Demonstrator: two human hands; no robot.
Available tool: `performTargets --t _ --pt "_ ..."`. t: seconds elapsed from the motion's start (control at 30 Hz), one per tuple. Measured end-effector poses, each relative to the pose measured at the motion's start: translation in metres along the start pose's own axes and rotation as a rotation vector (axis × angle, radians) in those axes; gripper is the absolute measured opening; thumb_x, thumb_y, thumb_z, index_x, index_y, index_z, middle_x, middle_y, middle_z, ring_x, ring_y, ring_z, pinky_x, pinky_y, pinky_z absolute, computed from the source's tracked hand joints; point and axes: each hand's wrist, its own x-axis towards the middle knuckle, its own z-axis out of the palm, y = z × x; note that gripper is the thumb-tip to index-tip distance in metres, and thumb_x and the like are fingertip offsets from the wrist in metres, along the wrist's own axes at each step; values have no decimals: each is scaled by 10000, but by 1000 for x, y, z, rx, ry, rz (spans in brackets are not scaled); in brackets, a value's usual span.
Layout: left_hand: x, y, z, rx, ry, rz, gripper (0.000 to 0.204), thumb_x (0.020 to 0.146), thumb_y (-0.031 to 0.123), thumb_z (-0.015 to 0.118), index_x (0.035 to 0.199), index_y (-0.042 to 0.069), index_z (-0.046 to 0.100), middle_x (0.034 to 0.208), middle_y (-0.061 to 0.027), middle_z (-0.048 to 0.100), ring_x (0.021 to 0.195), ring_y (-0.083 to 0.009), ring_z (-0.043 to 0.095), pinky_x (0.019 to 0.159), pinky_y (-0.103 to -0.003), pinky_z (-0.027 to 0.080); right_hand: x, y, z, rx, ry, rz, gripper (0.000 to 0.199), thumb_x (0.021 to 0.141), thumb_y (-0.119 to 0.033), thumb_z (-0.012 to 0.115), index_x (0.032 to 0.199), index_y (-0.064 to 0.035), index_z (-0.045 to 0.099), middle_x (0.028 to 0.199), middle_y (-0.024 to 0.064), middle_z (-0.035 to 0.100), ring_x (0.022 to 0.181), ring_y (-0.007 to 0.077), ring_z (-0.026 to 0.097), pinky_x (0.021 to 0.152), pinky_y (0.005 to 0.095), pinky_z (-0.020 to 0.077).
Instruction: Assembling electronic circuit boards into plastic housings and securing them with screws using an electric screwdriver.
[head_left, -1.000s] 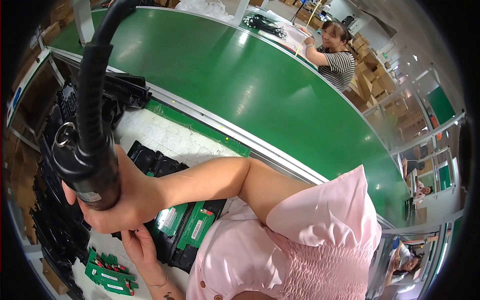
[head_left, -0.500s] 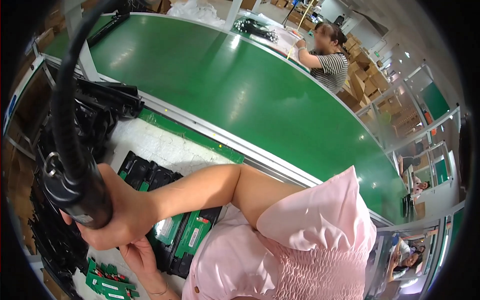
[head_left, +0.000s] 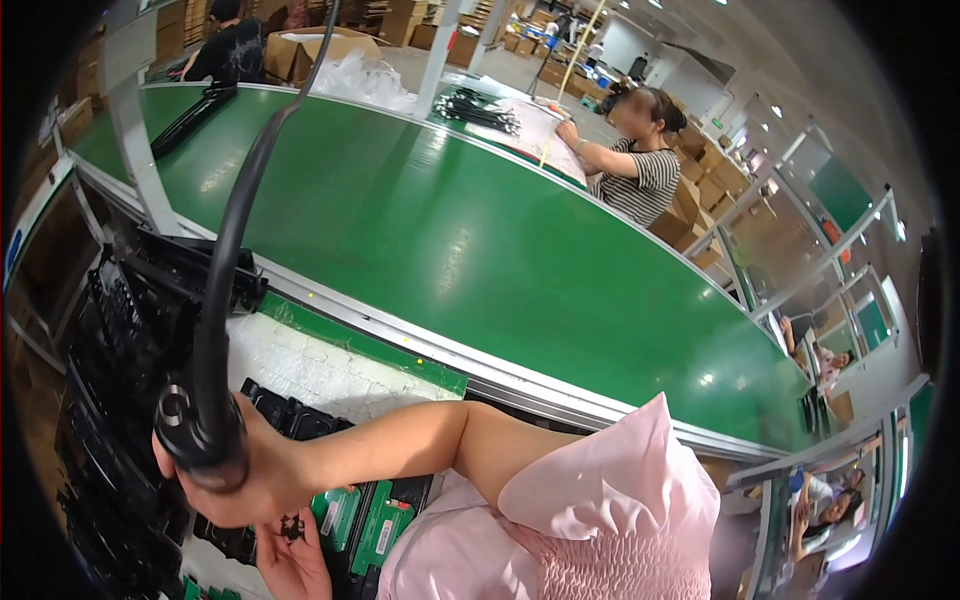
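Right hand: [head_left: 265,470] closed firmly around the black electric screwdriver [head_left: 207,450], fingers wrapped on the body; full grip.
Screwdriver: in the right fist, roughly upright, metal hanging ring at its top end; working tip hidden under the hand, so contact below can't be told.
Cord: thick black cable [head_left: 232,240] runs up from the tool, across the view of the conveyor.
Left hand: [head_left: 290,568] palm up just below the right one, fingers loosely curled, not clenched; small dark pieces [head_left: 292,526] lie near the fingers, probably screws, too small to be sure.
Housings: black plastic housings [head_left: 262,402] lie side by side under the right forearm, partly hidden by it.
Boards: green circuit boards [head_left: 382,532] with pale labels sit on the housings, right of the left hand.
Bench: white foam pad [head_left: 300,352] beneath the housings; heap of black plastic parts [head_left: 105,440] left of the tool.
Conveyor: green belt [head_left: 400,230] beyond the bench; long black part [head_left: 195,122] on it at far left.
Across belt: co-worker in striped shirt [head_left: 650,185], arms forward at a table; bundle of black cables [head_left: 480,110] beside.
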Motion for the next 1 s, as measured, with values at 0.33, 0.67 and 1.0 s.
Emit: performTargets --t 0.33,0.67,1.0 --pt "14 19 -39 -91 -177 -261 171 907 111 432 878 -19 540 848 -127 551 759 -206 529 700 -291 476 10 -26 -49 77 108 93 196 664 10 562 835 -36 480 695 3 465 647 62 438 578 208 365" --pt "20 26 -48 -167 -34 -160 132 887 126 484 895 0 524 824 -78 502 707 -169 449 632 -287 413 14 3 -81 -37 70 -97 321 674 76 543 943 -44 414 829 42 463 656 68 448 548 201 379" --pt "21 26 -38 -261 -160 -181 116 870 149 518 874 36 540 811 -38 482 698 -141 458 627 -263 409 0 7 -83 117 110 97 447 709 21 578 1070 -57 326 883 35 474 699 70 463 623 244 416"
